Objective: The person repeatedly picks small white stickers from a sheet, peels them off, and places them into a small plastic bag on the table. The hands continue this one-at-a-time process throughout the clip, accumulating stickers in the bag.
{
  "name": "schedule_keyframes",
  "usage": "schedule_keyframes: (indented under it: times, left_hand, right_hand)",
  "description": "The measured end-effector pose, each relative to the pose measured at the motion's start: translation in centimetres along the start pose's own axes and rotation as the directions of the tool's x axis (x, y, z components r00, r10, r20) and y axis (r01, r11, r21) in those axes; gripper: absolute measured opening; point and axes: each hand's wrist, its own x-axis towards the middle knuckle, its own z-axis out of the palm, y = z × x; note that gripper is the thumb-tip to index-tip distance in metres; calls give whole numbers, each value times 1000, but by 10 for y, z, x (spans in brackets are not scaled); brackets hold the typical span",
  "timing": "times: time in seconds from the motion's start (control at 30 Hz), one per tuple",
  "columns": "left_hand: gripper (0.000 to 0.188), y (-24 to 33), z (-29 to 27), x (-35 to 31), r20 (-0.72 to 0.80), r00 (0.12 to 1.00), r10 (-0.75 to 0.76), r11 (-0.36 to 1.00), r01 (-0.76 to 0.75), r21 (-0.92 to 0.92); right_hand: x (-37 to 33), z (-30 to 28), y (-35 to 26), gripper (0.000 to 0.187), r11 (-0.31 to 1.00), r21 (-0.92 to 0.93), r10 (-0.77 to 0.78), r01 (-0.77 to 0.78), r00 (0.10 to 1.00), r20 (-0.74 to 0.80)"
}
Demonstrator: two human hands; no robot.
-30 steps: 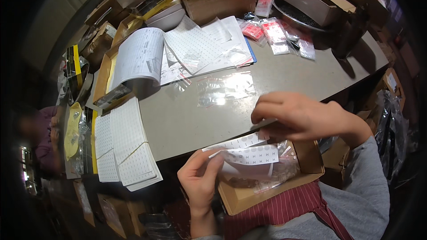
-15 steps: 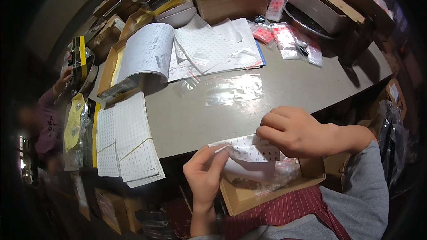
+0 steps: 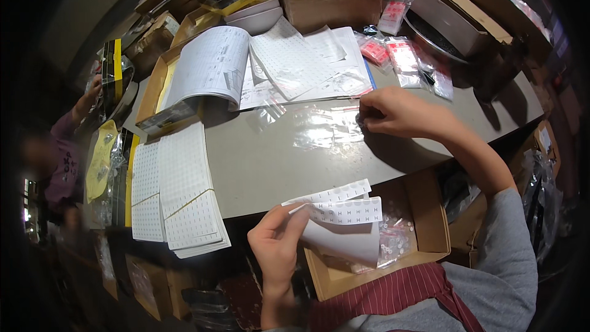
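My left hand pinches white sticker sheets printed with rows of small letters, some round stickers peeled away. The sheets hang over an open cardboard box at my lap. Inside that box lie clear plastic bags with small round white pieces. Out over the table, my right hand has its fingers curled together at the right edge of some flat, shiny clear bags. Something small and dark shows at its fingertips; I cannot make out what it is.
Banded stacks of printed sheets lie at the table's left edge. Behind are an open booklet, loose papers and red-and-white packets. Cardboard boxes line the back. A co-worker's hand is at the far left.
My right hand has left the sticker sheets and reached forward to the clear bags on the table. My left hand still holds the sheets, whose right ends now show free.
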Motion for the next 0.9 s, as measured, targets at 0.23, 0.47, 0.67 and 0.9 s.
schedule_keyframes:
  times: [0.23,0.47,0.67,0.9]
  left_hand:
    - [20,-3,-10,-2,-43,999,8,1000,-9,-22]
    - [20,-8,-11,-1,2,1000,-22,997,22,-80]
    - [20,-8,-9,-3,34,999,-19,997,22,-76]
    - [21,-4,-6,-7,-2,999,-51,997,51,-66]
  right_hand:
    - [-5,-18,-11,37,987,-110,126,-115,987,97]
    - [4,-19,-2,35,936,-349,-46,-48,966,-255]
    - [14,9,24,12,875,-480,-52,-72,969,-240]
    - [-24,-35,3,17,725,635,139,-267,959,245]
